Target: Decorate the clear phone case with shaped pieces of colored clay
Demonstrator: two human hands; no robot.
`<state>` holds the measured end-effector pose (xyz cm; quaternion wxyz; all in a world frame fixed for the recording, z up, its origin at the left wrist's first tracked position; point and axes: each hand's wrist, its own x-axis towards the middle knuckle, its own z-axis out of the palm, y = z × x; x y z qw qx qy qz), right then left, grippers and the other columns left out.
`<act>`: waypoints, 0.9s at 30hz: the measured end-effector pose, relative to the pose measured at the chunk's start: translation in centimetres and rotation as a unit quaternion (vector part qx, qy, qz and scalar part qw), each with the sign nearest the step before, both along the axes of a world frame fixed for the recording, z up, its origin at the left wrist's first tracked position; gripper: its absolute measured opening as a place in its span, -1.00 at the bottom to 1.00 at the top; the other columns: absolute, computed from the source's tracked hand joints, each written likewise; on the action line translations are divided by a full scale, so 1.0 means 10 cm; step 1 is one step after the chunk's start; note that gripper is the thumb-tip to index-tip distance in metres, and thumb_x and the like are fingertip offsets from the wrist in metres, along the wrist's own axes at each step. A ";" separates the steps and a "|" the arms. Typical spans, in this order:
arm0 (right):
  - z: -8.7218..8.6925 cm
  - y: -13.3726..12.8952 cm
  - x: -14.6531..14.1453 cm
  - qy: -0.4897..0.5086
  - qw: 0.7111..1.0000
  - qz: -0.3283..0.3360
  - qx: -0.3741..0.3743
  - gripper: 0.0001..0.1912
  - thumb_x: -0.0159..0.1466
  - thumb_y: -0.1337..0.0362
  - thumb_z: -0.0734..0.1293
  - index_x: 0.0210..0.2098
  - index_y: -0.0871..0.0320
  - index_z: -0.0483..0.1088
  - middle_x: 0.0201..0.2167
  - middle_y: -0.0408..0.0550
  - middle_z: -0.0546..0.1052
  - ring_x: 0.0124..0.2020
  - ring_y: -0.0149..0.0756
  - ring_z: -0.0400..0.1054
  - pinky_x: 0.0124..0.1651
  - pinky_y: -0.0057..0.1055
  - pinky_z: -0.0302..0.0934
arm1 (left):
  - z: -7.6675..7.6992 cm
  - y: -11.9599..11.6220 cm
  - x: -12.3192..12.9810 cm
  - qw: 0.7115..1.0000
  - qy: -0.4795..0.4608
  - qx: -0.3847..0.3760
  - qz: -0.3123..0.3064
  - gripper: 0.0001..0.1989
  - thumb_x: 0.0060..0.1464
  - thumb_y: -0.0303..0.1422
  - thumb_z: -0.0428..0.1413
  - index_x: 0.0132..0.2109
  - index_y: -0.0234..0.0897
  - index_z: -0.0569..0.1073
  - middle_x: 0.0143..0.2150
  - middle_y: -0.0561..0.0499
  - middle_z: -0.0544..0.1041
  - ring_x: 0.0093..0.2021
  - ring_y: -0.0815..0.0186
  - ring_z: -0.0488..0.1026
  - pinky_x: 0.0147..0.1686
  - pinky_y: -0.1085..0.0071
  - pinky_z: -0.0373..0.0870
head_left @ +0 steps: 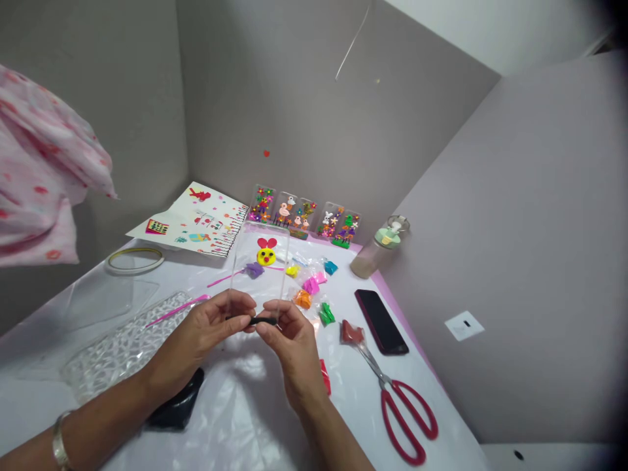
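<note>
there were two hands [216,324] [292,343], one black strip [265,320], five decorated clear panels [284,210], two pink sticks [179,309], one phone [381,322], one bottle [369,258], one pair of scissors [387,379] and one sketchbook [179,219].

A clear, rectangular plastic case [260,288] bears a yellow, red-eared face [266,257]; a thin black strip [265,320] crosses its near end.

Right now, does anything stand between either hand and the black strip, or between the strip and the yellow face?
Nothing visible does: the fingers of the left hand and right hand are on the black strip. Up to the yellow face, I see only bare clear panel.
</note>
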<state>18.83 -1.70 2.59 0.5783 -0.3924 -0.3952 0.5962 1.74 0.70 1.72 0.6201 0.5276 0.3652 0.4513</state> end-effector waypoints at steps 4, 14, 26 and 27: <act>-0.02 0.01 -0.03 -0.005 1.000 -0.021 0.001 -0.67 0.07 0.24 0.62 -0.22 0.10 0.53 -0.40 -0.19 0.63 -0.34 -0.29 0.55 -0.16 -0.36 0.36 | 0.00 -0.02 0.01 1.000 0.018 0.005 -0.002 -0.76 0.21 -0.12 0.30 -0.09 -0.12 0.54 -0.17 0.08 0.57 -0.10 0.26 0.52 -0.05 0.40 0.43; -0.02 0.00 0.00 -0.019 0.998 -0.056 0.017 -0.70 0.07 0.23 0.62 -0.23 0.09 0.56 -0.37 -0.17 0.62 -0.32 -0.32 0.49 -0.18 -0.38 0.35 | -0.02 -0.01 0.03 0.999 0.048 0.018 0.006 -0.65 0.15 -0.14 0.34 0.01 -0.13 0.51 -0.04 0.02 0.58 0.00 0.17 0.55 0.04 0.29 0.46; -0.05 0.00 -0.02 -0.033 0.997 -0.064 0.012 -0.72 0.08 0.22 0.61 -0.25 0.11 0.55 -0.36 -0.13 0.65 -0.29 -0.28 0.49 -0.14 -0.35 0.33 | 0.00 -0.02 0.05 0.997 0.056 0.036 0.040 -0.75 0.11 -0.17 0.34 -0.13 -0.15 0.56 -0.18 0.05 0.61 -0.10 0.20 0.57 -0.04 0.34 0.48; -0.06 0.00 -0.01 -0.037 0.997 -0.069 0.013 -0.72 0.08 0.21 0.61 -0.25 0.10 0.55 -0.36 -0.13 0.64 -0.30 -0.28 0.48 -0.15 -0.35 0.32 | 0.00 -0.01 0.05 0.997 0.054 0.032 0.039 -0.74 0.10 -0.17 0.35 -0.11 -0.15 0.56 -0.16 0.04 0.61 -0.08 0.19 0.57 -0.04 0.34 0.48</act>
